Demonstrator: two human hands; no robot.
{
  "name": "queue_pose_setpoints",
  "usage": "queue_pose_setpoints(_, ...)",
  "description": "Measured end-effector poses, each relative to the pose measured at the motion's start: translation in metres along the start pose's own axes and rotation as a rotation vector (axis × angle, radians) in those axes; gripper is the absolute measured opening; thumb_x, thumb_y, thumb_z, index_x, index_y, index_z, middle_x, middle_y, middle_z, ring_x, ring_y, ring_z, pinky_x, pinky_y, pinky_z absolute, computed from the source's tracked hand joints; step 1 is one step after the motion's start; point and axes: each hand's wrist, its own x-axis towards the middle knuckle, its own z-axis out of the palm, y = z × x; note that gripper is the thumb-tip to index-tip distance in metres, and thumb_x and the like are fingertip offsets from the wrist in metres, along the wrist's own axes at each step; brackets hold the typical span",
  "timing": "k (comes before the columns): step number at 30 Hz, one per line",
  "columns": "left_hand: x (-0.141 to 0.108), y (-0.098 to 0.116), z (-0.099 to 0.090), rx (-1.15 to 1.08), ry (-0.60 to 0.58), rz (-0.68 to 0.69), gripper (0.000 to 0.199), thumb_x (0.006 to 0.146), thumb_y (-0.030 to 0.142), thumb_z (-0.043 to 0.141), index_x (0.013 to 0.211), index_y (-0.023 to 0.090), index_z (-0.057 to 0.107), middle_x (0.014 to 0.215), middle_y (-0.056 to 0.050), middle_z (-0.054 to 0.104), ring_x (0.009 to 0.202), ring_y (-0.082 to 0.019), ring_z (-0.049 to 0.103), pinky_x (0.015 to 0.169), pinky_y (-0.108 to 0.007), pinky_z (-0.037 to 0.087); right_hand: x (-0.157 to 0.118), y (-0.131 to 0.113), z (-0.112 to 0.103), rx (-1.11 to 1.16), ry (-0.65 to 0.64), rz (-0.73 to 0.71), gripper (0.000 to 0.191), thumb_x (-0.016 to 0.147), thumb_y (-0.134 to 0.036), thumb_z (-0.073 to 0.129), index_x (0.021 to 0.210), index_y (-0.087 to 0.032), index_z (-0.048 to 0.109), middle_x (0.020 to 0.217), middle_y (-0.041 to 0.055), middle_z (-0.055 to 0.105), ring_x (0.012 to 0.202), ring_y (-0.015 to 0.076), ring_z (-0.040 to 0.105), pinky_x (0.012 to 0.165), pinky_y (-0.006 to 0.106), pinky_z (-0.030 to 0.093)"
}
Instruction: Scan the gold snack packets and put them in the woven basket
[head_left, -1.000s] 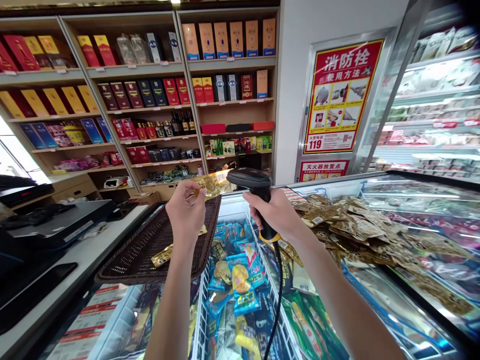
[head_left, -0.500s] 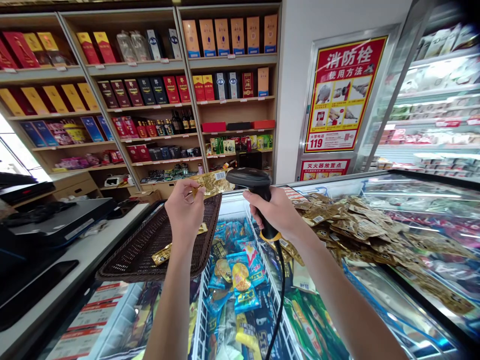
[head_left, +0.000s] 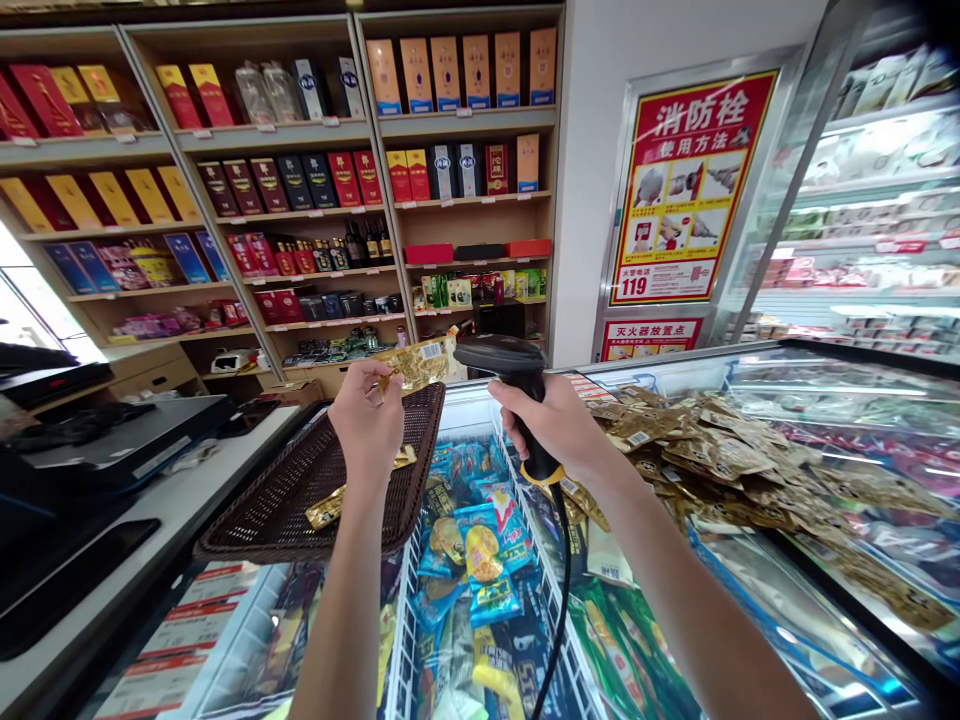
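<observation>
My left hand (head_left: 367,405) pinches one end of a gold foil packet (head_left: 420,367), whose white barcode label faces up near its far end. In my right hand (head_left: 551,415) is a black barcode scanner (head_left: 502,352), gripped round its handle, with a black cable (head_left: 564,580) running down from it. The scanner's head points left, close to the packet's end. Below my left hand lies a brown woven basket (head_left: 262,510) with a few gold packets (head_left: 325,510) in it. To the right, a large heap of similar gold packets (head_left: 712,455) rests on the freezer's glass top.
Under my arms, a chest freezer holds blue ice-cream packets (head_left: 480,545) between white wire dividers (head_left: 409,620). A counter (head_left: 75,575) with dark equipment stands at left. Shelves of boxed bottles (head_left: 292,185) line the back, and a red poster (head_left: 694,190) hangs on the wall.
My left hand has shifted slightly left with the gold packet, widening the gap to the scanner. The packet's barcode end is tipped a little higher. My right hand has hardly moved.
</observation>
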Motion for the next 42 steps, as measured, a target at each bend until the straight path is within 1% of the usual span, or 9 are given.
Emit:
queue_pose_setpoints(8,0.008,-0.020,-0.010,0.134,0.016,-0.039,0.012,0.078,0.031,0.066,0.086,0.023,0.063,0.088,-0.004,0.073,0.092,-0.022,0.072,0.083,-0.031,0.057,-0.002,-0.004,-0.003,0.018,0.014,0.003,0.036,0.087,-0.045,0.076,0.071,-0.019,0.058,0.056,-0.0031,0.059,0.038,0.0091,0.050,0.034,0.021,0.042)
queue_pose_setpoints(16,0.021,-0.076,-0.041,0.623,-0.136,-0.173,0.010,0.068,0.018,0.066,0.073,0.024,0.060,0.076,-0.010,0.070,0.082,-0.034,0.067,0.081,-0.043,0.054,-0.004,-0.009,-0.005,0.011,0.019,-0.017,0.039,0.089,-0.046,0.074,0.067,-0.019,0.056,0.054,-0.0035,0.058,0.037,0.0085,0.051,0.035,0.020,0.042)
queue_pose_setpoints(21,0.015,-0.091,-0.041,0.856,-0.218,-0.316,0.022,0.076,0.020,0.066,0.097,0.018,0.073,0.097,-0.022,0.073,0.099,-0.044,0.069,0.087,-0.055,0.054,-0.005,-0.010,-0.005,0.004,0.015,-0.034,0.038,0.088,-0.046,0.074,0.067,-0.019,0.057,0.054,-0.0033,0.059,0.036,0.0085,0.050,0.034,0.021,0.041)
queue_pose_setpoints(24,0.007,-0.077,-0.023,0.918,-0.243,-0.265,0.034,0.087,0.029,0.063,0.117,0.019,0.074,0.122,-0.027,0.067,0.104,-0.044,0.069,0.088,-0.060,0.054,-0.006,-0.014,-0.007,0.006,0.027,-0.039,0.039,0.087,-0.046,0.075,0.065,-0.019,0.056,0.050,-0.0035,0.057,0.036,0.0091,0.050,0.034,0.021,0.041)
queue_pose_setpoints(27,-0.014,-0.051,0.014,0.866,-0.391,-0.087,0.033,0.095,0.027,0.056,0.122,0.018,0.073,0.134,-0.025,0.064,0.116,-0.040,0.067,0.096,-0.053,0.053,-0.007,-0.018,-0.010,0.038,0.064,-0.050,0.039,0.083,-0.044,0.080,0.064,-0.019,0.058,0.053,-0.0025,0.059,0.038,0.0094,0.051,0.035,0.021,0.042)
queue_pose_setpoints(29,-0.039,-0.032,0.046,0.771,-0.552,-0.004,0.031,0.096,0.023,0.055,0.122,0.019,0.072,0.132,-0.022,0.067,0.123,-0.035,0.065,0.100,-0.045,0.051,-0.008,-0.019,-0.012,0.046,0.071,-0.063,0.037,0.082,-0.044,0.080,0.064,-0.018,0.060,0.054,-0.0017,0.059,0.038,0.0093,0.051,0.036,0.021,0.043)
queue_pose_setpoints(34,-0.131,-0.007,0.110,0.622,-0.973,-0.038,0.032,0.101,0.031,0.046,0.117,0.020,0.072,0.106,-0.016,0.075,0.102,-0.034,0.071,0.087,-0.042,0.053,-0.007,-0.018,-0.014,0.019,0.081,-0.066,0.038,0.086,-0.046,0.076,0.066,-0.019,0.060,0.053,-0.0010,0.060,0.037,0.0102,0.050,0.035,0.022,0.041)
queue_pose_setpoints(38,-0.177,-0.009,0.121,0.588,-1.123,0.159,0.032,0.098,0.029,0.052,0.124,0.022,0.069,0.137,-0.017,0.065,0.131,-0.039,0.056,0.102,-0.051,0.048,-0.006,-0.018,-0.016,-0.005,0.071,-0.079,0.041,0.088,-0.048,0.075,0.064,-0.019,0.057,0.054,-0.0018,0.059,0.037,0.0095,0.051,0.035,0.022,0.041)
queue_pose_setpoints(42,-0.178,-0.015,0.118,0.527,-1.105,0.101,0.041,0.092,0.031,0.063,0.133,0.024,0.062,0.137,-0.016,0.063,0.129,-0.038,0.055,0.104,-0.050,0.046,-0.006,-0.020,-0.016,0.022,0.062,-0.103,0.039,0.088,-0.045,0.075,0.066,-0.019,0.056,0.057,-0.0024,0.059,0.038,0.0094,0.052,0.035,0.022,0.042)
